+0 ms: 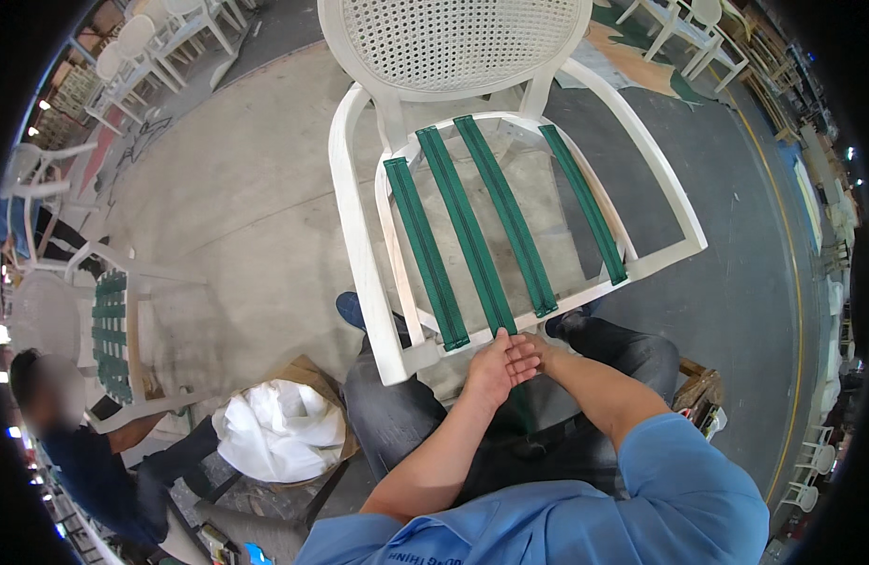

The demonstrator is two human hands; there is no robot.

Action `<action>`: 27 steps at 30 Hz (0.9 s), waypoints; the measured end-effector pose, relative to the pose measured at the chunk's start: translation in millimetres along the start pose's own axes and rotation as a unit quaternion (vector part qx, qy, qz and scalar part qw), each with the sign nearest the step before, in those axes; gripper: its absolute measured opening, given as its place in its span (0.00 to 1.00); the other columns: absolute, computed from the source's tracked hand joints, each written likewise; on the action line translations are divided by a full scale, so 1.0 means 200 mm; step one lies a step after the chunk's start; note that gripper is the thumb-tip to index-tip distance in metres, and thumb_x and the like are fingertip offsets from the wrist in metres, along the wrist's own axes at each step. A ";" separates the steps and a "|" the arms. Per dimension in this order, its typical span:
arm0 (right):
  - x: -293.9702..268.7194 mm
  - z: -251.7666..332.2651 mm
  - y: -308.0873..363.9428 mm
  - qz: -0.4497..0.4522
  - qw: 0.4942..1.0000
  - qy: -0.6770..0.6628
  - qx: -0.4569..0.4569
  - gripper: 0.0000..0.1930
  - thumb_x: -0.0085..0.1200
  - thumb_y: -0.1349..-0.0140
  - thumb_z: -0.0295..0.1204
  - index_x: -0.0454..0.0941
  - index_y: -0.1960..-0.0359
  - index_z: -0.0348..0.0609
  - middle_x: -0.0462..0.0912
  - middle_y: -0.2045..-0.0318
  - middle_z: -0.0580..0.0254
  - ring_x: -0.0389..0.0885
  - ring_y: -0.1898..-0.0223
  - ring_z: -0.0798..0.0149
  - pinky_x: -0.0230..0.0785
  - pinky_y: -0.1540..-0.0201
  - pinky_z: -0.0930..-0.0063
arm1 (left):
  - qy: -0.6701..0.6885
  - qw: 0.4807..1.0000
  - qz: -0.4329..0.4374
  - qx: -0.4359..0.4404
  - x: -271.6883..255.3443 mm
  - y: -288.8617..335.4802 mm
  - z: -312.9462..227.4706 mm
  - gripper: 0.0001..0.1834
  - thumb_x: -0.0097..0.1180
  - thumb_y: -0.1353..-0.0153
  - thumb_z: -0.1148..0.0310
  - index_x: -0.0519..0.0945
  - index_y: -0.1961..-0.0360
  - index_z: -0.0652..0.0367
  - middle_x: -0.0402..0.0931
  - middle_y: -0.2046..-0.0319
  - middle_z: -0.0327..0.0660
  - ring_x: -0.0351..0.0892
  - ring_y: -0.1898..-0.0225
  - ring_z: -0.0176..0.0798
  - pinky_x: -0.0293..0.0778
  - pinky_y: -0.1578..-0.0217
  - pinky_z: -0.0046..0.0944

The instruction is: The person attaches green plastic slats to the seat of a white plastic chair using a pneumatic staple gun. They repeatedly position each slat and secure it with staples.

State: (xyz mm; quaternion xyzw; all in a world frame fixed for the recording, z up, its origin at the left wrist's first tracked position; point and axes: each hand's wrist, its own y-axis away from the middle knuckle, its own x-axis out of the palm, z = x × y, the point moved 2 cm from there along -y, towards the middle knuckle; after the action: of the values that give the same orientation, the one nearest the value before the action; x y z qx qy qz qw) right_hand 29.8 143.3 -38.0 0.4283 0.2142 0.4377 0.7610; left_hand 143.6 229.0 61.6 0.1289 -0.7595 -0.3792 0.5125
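Note:
In front of me stands a white wooden armchair frame (351,202) with a woven cane back (458,42). Several green webbing straps run from back to front across its open seat. At the front rail my left hand (498,369) is closed, its thumb by the front end of a green webbing strap (465,226). A dark green length shows below the hands. Pressed close beside it, my right hand (540,352) is at the same spot, with its fingers mostly hidden behind the left ones. Another green strap (585,202) lies farther right, past a wider gap.
Left of my knee, a brown sack (323,379) holds white material (279,428). A co-worker (91,461) sits at the far left beside another chair with green webbing (111,334). More white chairs (138,42) stand at the back left. A wooden box (700,388) is by my right knee.

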 end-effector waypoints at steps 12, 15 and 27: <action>-0.05 0.15 -0.08 -0.027 0.999 0.030 0.031 0.18 0.47 0.33 0.42 0.83 0.58 0.42 0.85 0.68 0.58 0.84 0.68 0.61 0.76 0.66 0.67 | 0.018 0.997 0.005 -0.073 -0.03 -0.04 0.02 0.28 0.45 0.31 0.39 0.77 0.61 0.56 0.83 0.70 0.40 0.86 0.66 0.46 0.82 0.64 0.48; -0.05 0.18 -0.12 -0.026 0.999 0.030 0.028 0.17 0.47 0.32 0.41 0.83 0.57 0.42 0.85 0.68 0.58 0.83 0.69 0.61 0.76 0.67 0.67 | 0.023 0.998 0.003 -0.052 -0.02 -0.04 0.02 0.27 0.45 0.31 0.39 0.76 0.65 0.54 0.83 0.70 0.41 0.86 0.66 0.46 0.82 0.64 0.48; 0.03 0.05 -0.05 -0.091 0.991 -0.081 -0.064 0.15 0.45 0.30 0.36 0.82 0.55 0.43 0.84 0.71 0.62 0.82 0.73 0.63 0.76 0.70 0.70 | -0.011 1.000 -0.022 0.017 -0.02 -0.07 -0.01 0.24 0.45 0.29 0.42 0.74 0.70 0.51 0.79 0.76 0.37 0.85 0.68 0.46 0.82 0.62 0.50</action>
State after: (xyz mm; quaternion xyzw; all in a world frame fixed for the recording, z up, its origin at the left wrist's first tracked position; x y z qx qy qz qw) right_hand 45.3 140.8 -40.2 0.3915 0.1618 0.3435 0.8382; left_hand 144.6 220.7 48.8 0.1507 -0.7686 -0.3788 0.4930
